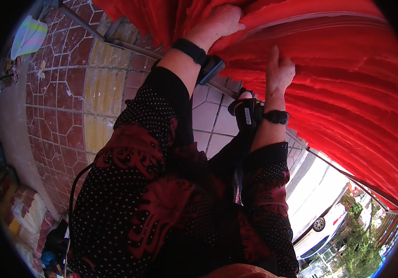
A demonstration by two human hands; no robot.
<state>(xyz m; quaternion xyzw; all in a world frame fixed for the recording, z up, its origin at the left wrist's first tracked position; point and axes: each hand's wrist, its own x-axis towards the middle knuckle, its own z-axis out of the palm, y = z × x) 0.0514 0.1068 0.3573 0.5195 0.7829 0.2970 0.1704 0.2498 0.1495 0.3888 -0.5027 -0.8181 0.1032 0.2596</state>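
Observation:
My left hand (222, 23), at the upper middle, is closed on the red padded fabric (347, 92), which hangs in thick layered folds across the top and right. My right hand (280, 72) lies on the fabric lower and farther right, with its index finger stretched out and the others partly bent. Each wrist wears a black band. Behind my left wrist is a dark box-like object (213, 69). A metal rail (134, 46) runs along the fabric's lower side. Below my right hand are my foot (246, 95) and another black device (246, 116).
Tiled paving (60, 106) lies left and below. A striped pastel bucket (30, 34) stands at upper left. Piled bags or cloths (25, 208) and part of a person in blue (53, 259) are at lower left. A white car (324, 236) and greenery (356, 241) show at lower right.

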